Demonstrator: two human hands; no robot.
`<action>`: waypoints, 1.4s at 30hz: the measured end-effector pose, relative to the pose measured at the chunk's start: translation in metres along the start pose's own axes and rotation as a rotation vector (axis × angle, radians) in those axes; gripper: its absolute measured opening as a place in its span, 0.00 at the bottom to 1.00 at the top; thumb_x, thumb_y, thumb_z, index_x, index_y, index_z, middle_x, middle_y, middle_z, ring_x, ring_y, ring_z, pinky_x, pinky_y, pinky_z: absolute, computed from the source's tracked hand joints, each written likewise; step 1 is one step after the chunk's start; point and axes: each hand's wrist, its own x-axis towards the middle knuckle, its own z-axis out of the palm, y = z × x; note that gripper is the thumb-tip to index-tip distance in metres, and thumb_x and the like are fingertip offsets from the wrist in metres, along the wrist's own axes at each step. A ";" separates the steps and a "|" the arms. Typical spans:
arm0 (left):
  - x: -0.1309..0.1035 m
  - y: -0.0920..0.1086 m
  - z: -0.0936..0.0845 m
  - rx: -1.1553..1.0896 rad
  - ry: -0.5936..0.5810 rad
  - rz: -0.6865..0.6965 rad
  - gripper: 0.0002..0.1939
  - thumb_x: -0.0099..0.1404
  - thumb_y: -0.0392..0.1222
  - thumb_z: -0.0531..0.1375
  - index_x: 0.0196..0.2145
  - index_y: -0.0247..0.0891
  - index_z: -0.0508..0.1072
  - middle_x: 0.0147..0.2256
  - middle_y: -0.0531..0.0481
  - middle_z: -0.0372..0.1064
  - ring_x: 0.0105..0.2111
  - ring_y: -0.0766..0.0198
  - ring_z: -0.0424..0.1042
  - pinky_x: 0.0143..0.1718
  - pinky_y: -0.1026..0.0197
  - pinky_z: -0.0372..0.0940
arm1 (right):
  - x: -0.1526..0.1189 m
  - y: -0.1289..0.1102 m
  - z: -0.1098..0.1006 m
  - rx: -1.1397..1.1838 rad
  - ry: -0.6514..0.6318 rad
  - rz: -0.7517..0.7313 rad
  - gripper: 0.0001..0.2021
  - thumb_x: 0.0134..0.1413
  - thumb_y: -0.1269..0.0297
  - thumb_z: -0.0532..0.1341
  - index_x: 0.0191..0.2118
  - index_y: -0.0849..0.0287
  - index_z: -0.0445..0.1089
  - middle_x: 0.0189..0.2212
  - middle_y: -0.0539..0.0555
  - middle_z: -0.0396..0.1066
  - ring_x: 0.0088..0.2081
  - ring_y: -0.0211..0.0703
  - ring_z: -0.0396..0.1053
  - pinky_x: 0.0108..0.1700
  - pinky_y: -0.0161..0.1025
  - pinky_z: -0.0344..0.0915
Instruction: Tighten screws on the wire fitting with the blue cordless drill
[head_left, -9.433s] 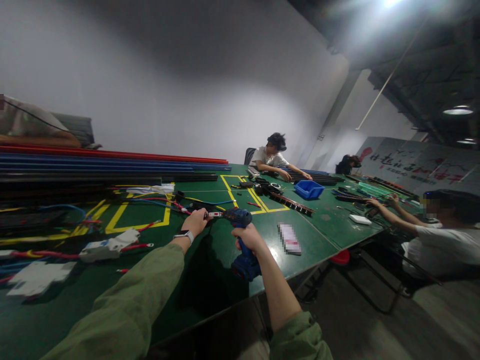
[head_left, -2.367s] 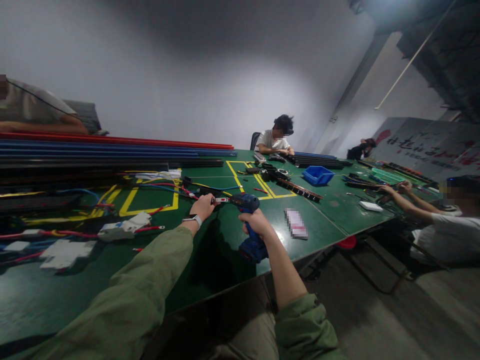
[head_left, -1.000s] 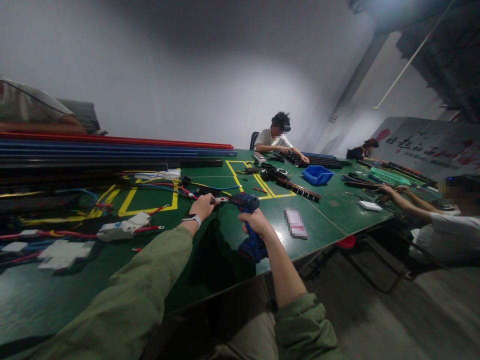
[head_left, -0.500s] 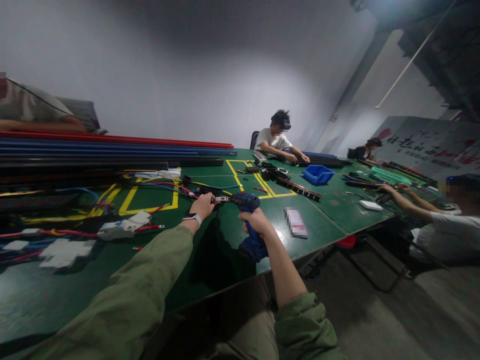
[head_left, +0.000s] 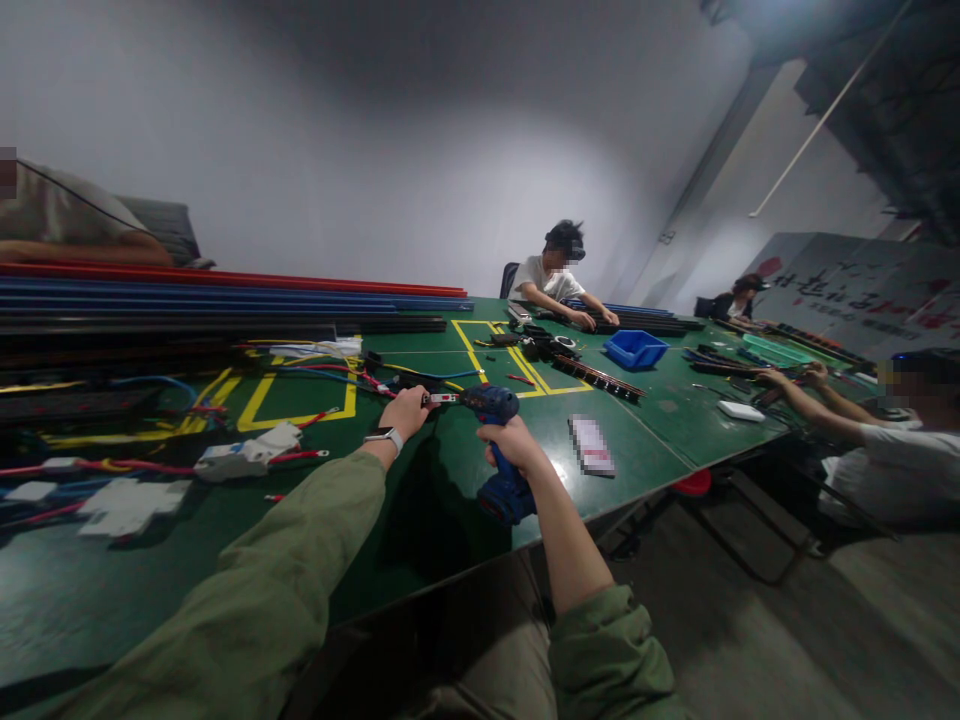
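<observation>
My right hand (head_left: 514, 440) is wrapped round the grip of a blue cordless drill (head_left: 504, 485), whose nose points left. At the drill's tip is a small black-and-white part (head_left: 442, 398), pinched in my left hand (head_left: 407, 412). Whether the bit touches the part is too small to tell. Left of my left hand lie white connector blocks (head_left: 247, 452) with red cables, and behind it run red, blue and yellow wires (head_left: 322, 370). A phone (head_left: 592, 445) lies right of the drill.
The green table (head_left: 652, 430) bears a blue bin (head_left: 636, 349), a copper-toned strip (head_left: 596, 378), a white box (head_left: 741, 411) and long red and blue bars (head_left: 225, 290) at the back left. Other people sit behind and to the right; a red stool (head_left: 691, 484) is below the edge.
</observation>
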 end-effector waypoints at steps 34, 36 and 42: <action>-0.001 0.002 -0.002 -0.005 0.001 0.004 0.19 0.64 0.58 0.57 0.44 0.43 0.72 0.41 0.43 0.72 0.42 0.55 0.72 0.42 0.59 0.65 | -0.004 -0.005 0.001 -0.025 0.002 0.016 0.09 0.43 0.65 0.62 0.31 0.58 0.61 0.12 0.43 0.58 0.14 0.37 0.62 0.17 0.31 0.55; -0.001 0.002 -0.002 -0.009 -0.011 -0.006 0.19 0.64 0.58 0.57 0.44 0.43 0.72 0.41 0.43 0.72 0.43 0.55 0.72 0.43 0.59 0.65 | -0.004 -0.005 0.001 -0.033 0.014 0.017 0.09 0.42 0.65 0.63 0.31 0.58 0.62 0.12 0.43 0.58 0.14 0.37 0.62 0.16 0.31 0.55; -0.001 0.002 -0.002 -0.014 -0.008 -0.014 0.19 0.64 0.57 0.57 0.44 0.43 0.72 0.42 0.42 0.72 0.43 0.55 0.72 0.43 0.59 0.65 | -0.002 -0.003 0.001 -0.021 0.013 0.017 0.09 0.42 0.65 0.63 0.31 0.58 0.62 0.13 0.43 0.59 0.14 0.37 0.63 0.16 0.31 0.56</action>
